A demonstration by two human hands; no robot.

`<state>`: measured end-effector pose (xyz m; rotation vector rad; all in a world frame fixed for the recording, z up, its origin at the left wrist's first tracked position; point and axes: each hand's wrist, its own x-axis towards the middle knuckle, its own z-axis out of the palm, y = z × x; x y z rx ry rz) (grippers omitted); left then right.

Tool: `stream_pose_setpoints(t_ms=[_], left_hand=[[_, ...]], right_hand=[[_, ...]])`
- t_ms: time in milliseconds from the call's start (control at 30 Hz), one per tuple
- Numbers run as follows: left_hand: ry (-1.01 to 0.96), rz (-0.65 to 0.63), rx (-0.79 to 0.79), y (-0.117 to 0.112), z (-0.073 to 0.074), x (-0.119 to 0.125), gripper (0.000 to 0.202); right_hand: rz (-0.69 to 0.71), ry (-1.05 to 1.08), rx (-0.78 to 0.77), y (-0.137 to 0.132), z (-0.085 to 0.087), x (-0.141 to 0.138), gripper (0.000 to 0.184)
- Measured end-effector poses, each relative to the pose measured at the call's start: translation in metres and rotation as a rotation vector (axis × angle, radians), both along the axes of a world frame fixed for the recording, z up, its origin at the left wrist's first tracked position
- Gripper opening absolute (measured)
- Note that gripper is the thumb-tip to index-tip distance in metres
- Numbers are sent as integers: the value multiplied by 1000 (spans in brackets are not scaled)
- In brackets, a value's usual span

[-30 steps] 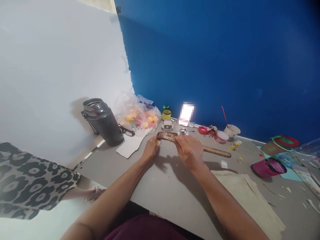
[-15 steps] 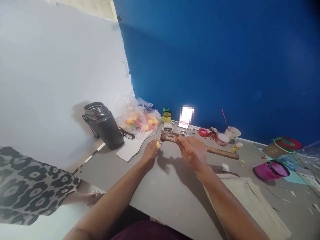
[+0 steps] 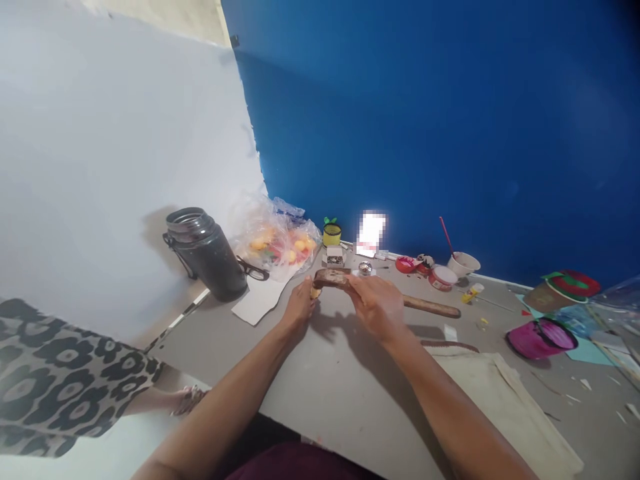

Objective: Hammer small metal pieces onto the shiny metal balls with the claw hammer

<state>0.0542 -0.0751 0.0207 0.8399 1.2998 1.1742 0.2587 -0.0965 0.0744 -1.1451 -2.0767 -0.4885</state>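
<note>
My left hand (image 3: 299, 307) is closed on a small yellowish round piece (image 3: 315, 293), mostly covered by the fingers. My right hand (image 3: 376, 305) grips a hammer (image 3: 433, 307) close to its worn head, with the wooden handle running out to the right. The hammer's head is at the small piece and overlaps it in view; whether they touch I cannot tell. Both hands are above the grey table (image 3: 345, 393). Just beyond them lie a small white box (image 3: 334, 257) with dark bits and a shiny silvery item (image 3: 365, 268).
A dark flask (image 3: 207, 257) without a lid, eyeglasses (image 3: 254, 269) and a plastic bag (image 3: 280, 233) stand left. Rightward are a white cup (image 3: 463, 265), a pink container (image 3: 543, 339), a glue stick (image 3: 473, 293) and cream cloth (image 3: 495, 393). Another person's patterned sleeve (image 3: 70, 377) shows at left.
My right hand has brought the hammer a little to the left, so its head now reaches the small yellowish piece. My left hand has stayed nearly in place.
</note>
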Motion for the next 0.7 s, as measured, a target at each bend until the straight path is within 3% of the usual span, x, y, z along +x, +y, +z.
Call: stream_pose_setpoints(t_ms=[167, 300, 400, 700], left_hand=[[-188, 26, -1, 1, 10, 0, 43], [-388, 37, 100, 1, 17, -3, 34], [-439, 53, 179, 1, 21, -7, 32], [-474, 62, 224, -2, 25, -7, 42]], right_hand=[[-36, 56, -258, 3, 0, 5, 19], [-37, 178, -590, 7, 7, 7, 29], [-27, 144, -825, 8, 4, 6, 29], [-10, -71, -916, 4, -13, -2, 21]])
